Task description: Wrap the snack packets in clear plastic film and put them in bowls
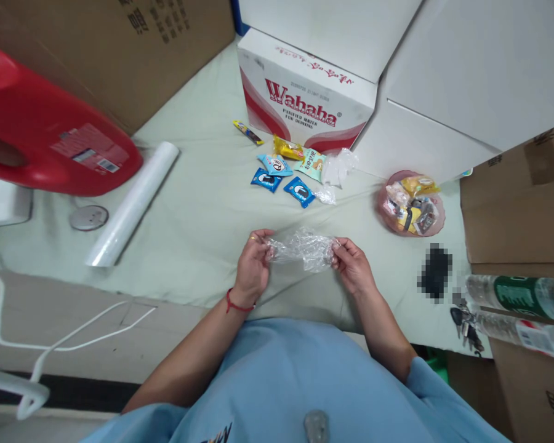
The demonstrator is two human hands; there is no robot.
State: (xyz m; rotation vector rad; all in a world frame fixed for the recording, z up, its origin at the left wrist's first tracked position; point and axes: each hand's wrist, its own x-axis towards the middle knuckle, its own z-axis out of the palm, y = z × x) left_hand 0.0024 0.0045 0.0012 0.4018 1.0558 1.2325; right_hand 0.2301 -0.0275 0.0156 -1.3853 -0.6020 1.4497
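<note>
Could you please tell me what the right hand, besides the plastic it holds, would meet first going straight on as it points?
The right hand would probably meet the small crumpled clear plastic beside a blue packet, though hand height is unclear.

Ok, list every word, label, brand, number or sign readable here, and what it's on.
"Wahaha®": front of the white-and-red carton.
"PURIFIED WATER FOR DRINKING": below it, same carton.
Too small or blurred: the carton's code and top lettering, labels on the red jug and bottles, print on the snack packets.
Unclear or partly hidden: characters on the brown boxes, lettering on the blue shirt.
None visible: clear plastic film.
</note>
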